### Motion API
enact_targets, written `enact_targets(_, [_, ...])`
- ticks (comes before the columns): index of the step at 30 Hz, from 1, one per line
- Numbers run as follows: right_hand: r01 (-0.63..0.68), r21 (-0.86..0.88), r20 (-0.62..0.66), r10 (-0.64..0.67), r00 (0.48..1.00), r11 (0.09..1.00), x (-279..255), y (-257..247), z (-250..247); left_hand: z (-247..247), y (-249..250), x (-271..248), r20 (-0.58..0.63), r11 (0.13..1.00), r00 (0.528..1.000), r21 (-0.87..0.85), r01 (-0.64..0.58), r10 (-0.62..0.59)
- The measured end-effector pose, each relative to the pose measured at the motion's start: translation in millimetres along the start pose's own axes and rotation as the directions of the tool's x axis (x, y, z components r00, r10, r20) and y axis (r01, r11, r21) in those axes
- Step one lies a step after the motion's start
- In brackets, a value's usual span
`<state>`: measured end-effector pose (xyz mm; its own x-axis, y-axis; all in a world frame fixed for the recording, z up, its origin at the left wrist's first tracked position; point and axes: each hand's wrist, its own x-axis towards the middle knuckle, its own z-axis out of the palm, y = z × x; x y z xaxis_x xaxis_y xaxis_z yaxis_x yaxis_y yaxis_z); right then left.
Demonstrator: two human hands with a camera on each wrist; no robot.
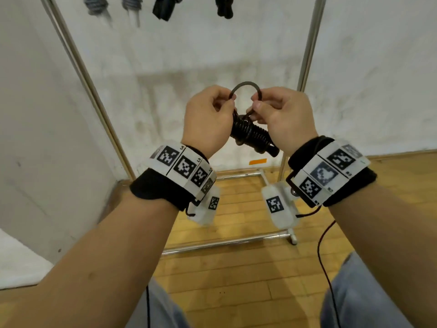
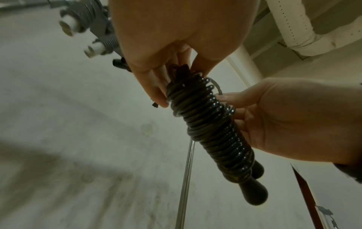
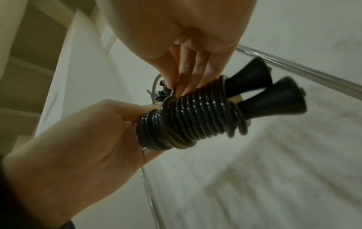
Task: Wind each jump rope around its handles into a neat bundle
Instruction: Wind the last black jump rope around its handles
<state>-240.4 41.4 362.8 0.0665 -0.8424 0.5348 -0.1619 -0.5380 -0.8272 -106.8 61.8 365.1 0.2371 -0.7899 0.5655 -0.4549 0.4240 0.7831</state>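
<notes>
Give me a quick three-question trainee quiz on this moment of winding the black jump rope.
1. True or false: the black jump rope lies unwound on the wooden floor.
2. What arches between the left hand and the right hand? A) a free loop of rope B) a handle C) a wrist band
3. Fill in: beyond the coils, the two black ______ stick out side by side.

Key:
1. False: it is coiled tightly round its handles and held in the air.
2. A: each hand pinches one side of the loop above the bundle.
3. handles
</notes>
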Motion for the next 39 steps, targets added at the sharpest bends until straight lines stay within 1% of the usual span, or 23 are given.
enact_targets(3, [0.025,-0.022,-0.034,-0.025,0.999,0.999,36.6,16.0,-9.4,26.3,-7.6,34.3,0.024,1.000,0.999,-0.006,-0.026,0.026])
enact_targets(6, [0.046,-0.039,-0.066,-0.049,0.997,0.998,76.9,38.1,-15.2,50.4,-17.2,80.4,0.097,0.998,0.995,-0.052,-0.019,0.024])
enact_targets(9, [0.022,-0.047,-0.135,-0.028,0.990,0.999,111.7,54.2,-19.7,72.9,-16.9,123.4,0.152,0.993,0.986,-0.103,-0.056,0.072])
enact_targets(11, [0.000,-0.046,-0.174,-0.008,0.985,0.999,130.1,52.8,-25.1,84.3,-10.2,143.9,0.174,0.993,0.982,-0.098,-0.059,0.076])
enact_targets(14, [-0.029,-0.075,-0.184,0.014,0.983,0.997,154.1,30.8,-36.1,90.3,11.3,165.3,0.219,0.997,0.976,-0.076,0.000,0.017])
enact_targets(16, [-0.077,-0.124,-0.175,0.054,0.983,0.989,166.1,9.6,-45.7,87.6,31.3,172.4,0.234,0.998,0.972,-0.065,0.026,-0.010])
enact_targets(19, [-0.135,-0.257,-0.139,0.101,0.985,0.957,180.0,-24.8,-62.9,78.5,68.6,182.1,0.280,0.994,0.954,-0.012,0.112,-0.104])
enact_targets(21, [-0.170,-0.270,-0.106,0.146,0.984,0.948,187.4,-49.7,-72.8,68.8,93.3,188.7,0.295,0.991,0.946,0.041,0.125,-0.131])
enact_targets(23, [-0.158,-0.279,-0.063,0.146,0.987,0.947,195.2,-74.3,-81.1,57.5,116.0,195.0,0.292,0.992,0.950,0.087,0.090,-0.112])
enact_targets(26, [-0.159,-0.290,0.018,0.171,0.985,0.944,210.9,-108.1,-88.7,41.6,145.9,206.2,0.257,0.988,0.958,0.122,0.098,-0.127])
enact_targets(28, [-0.175,-0.309,0.053,0.201,0.978,0.935,224.8,-125.1,-89.9,33.1,160.8,219.4,0.202,0.985,0.971,0.139,0.102,-0.129])
enact_targets(30, [-0.203,-0.321,0.059,0.233,0.971,0.925,240.9,-137.6,-88.4,27.9,171.8,235.0,0.141,0.985,0.981,0.125,0.116,-0.134])
enact_targets(32, [-0.263,-0.277,0.059,0.289,0.955,0.924,256.0,-145.5,-86.3,26.2,179.5,249.4,0.092,0.976,0.976,0.103,0.190,-0.199])
enact_targets(35, [-0.315,-0.226,0.073,0.338,0.938,0.922,275.8,-150.6,-79.7,25.8,184.0,267.0,0.024,0.940,0.944,0.110,0.323,-0.328])
enact_targets(37, [-0.331,-0.224,0.076,0.355,0.932,0.917,286.7,-149.1,-72.7,26.4,183.8,276.1,-0.003,0.912,0.924,0.160,0.378,-0.382])
enact_targets(39, [-0.357,-0.230,0.069,0.381,0.922,0.906,294.5,-144.5,-66.2,27.4,184.2,283.7,0.001,0.880,0.904,0.231,0.415,-0.427])
